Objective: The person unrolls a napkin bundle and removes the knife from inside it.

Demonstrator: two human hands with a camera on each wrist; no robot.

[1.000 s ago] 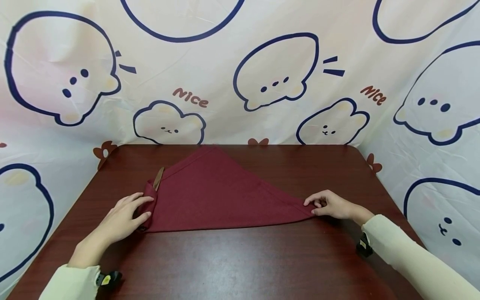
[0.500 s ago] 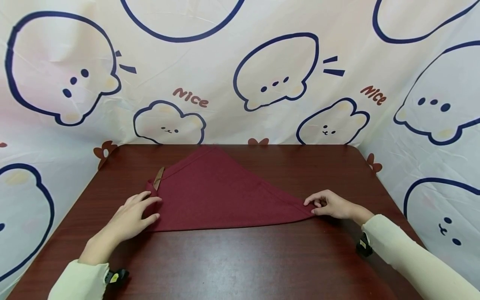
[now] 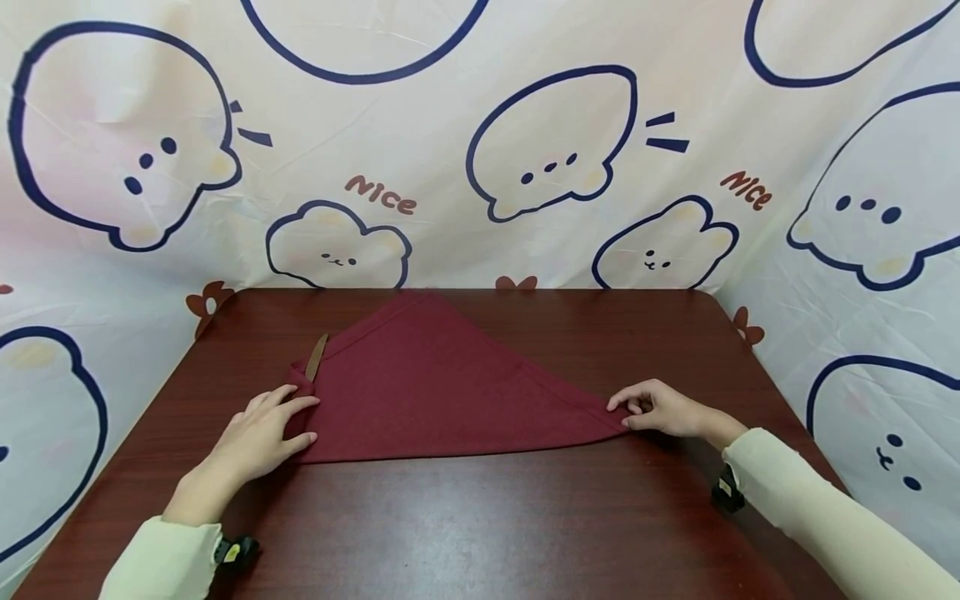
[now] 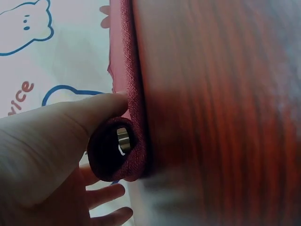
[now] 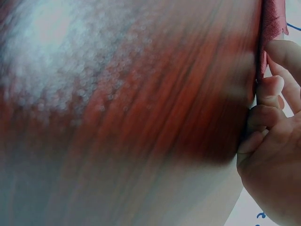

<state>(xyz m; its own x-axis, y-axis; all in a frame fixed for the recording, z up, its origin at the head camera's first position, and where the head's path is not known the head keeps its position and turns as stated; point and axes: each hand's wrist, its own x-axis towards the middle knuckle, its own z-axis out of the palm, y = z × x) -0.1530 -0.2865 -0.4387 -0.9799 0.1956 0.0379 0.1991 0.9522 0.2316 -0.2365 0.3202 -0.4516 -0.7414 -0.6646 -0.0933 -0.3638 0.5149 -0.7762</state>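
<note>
A burgundy cloth napkin [image 3: 450,383] lies folded into a broad triangle, its peak at the table's far edge. At its left end the cloth is rolled, and a flat, tapered gold-brown blade [image 3: 317,358], like that of a table knife, sticks out of the roll's far end. My left hand [image 3: 258,437] holds this roll between thumb and fingers. In the left wrist view the roll's near end [image 4: 140,160] is a hollow tube with a shiny metal piece [image 4: 123,139] inside. My right hand [image 3: 663,410] pinches the napkin's right corner between thumb and forefinger, its other fingers curled in.
The table [image 3: 480,525] is dark reddish-brown wood with a glossy top. Behind it and along both sides hangs a pale cloth backdrop [image 3: 442,150] with cartoon outlines. Each wrist carries a small black device [image 3: 237,552] under a pale green sleeve [image 3: 161,558].
My left hand has moved slightly right with the rolled end, the fingers further over the cloth, then settled back a touch. The right hand has stayed in place at its corner.
</note>
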